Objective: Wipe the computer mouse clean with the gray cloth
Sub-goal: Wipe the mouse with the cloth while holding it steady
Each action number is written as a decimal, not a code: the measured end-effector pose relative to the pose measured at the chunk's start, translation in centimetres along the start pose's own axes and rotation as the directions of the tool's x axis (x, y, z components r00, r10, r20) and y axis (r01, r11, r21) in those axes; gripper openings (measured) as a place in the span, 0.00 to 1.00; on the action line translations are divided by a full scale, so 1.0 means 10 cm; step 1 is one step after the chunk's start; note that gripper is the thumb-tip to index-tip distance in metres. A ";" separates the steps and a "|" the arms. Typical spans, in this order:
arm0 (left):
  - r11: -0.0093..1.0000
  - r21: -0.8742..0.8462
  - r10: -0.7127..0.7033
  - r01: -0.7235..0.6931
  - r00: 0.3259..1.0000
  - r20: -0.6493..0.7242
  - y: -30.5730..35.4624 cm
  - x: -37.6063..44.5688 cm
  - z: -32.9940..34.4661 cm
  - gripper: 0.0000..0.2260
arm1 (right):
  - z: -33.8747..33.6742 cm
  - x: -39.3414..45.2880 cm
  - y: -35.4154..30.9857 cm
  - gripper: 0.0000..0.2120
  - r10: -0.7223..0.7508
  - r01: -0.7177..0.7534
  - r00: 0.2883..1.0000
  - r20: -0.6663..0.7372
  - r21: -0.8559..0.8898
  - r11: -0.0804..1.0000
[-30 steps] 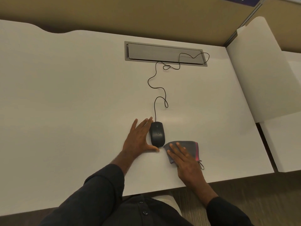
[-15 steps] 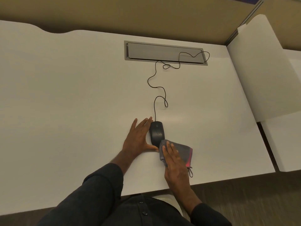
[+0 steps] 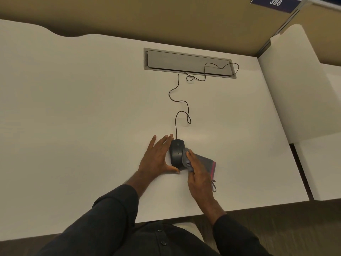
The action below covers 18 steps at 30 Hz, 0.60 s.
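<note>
A black wired computer mouse (image 3: 176,152) sits on the white desk (image 3: 73,117) near its front edge. My left hand (image 3: 156,157) lies flat on the desk against the mouse's left side, thumb curled around its near end. My right hand (image 3: 199,175) presses the gray cloth (image 3: 203,160), which has a pink edge and a small loop, against the mouse's right side. The cloth's left edge is bunched up onto the mouse. The rest of the cloth trails on the desk under and right of my hand.
The mouse cable (image 3: 180,102) snakes back to a gray cable hatch (image 3: 184,61) set in the desk. A white divider panel (image 3: 295,85) stands at the right edge. Tan partition walls rise behind, with a number sign (image 3: 275,2) at top right.
My right hand slid the gray cloth left across the desk until it met the mouse's right side and bunched up on it. My left hand and the mouse stayed put.
</note>
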<state>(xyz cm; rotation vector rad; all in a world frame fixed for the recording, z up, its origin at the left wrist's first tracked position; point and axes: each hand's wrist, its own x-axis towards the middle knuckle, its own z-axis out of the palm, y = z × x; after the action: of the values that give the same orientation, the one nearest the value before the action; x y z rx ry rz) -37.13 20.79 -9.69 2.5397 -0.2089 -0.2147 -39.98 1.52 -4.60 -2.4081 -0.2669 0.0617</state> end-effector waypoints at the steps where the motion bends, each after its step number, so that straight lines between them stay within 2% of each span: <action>1: 1.000 0.001 0.000 0.000 1.000 0.000 0.00 0.00 0.00 0.59 | -0.02 0.06 -0.01 0.23 -0.002 0.002 1.000 0.018 0.003 1.000; 9: 1.000 -0.004 0.018 -0.019 0.999 -0.028 0.00 -0.01 -0.01 0.60 | -0.10 0.53 -0.13 0.20 0.066 -0.058 0.982 0.176 -0.050 0.997; 13: 1.000 -0.003 0.012 -0.012 0.999 -0.029 0.01 -0.01 -0.03 0.61 | -0.09 0.77 -0.24 0.18 0.106 -0.069 0.972 0.208 -0.177 0.982; 18: 1.000 0.007 0.016 -0.015 0.999 -0.036 0.01 -0.01 -0.02 0.61 | -0.03 1.00 -0.43 0.15 0.126 0.012 0.935 0.331 -0.386 0.922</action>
<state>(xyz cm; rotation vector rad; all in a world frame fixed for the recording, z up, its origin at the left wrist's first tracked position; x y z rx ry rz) -37.20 20.85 -9.45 2.5453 -0.2154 -0.1622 -30.96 6.55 -1.25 -2.7876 -0.4017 0.5166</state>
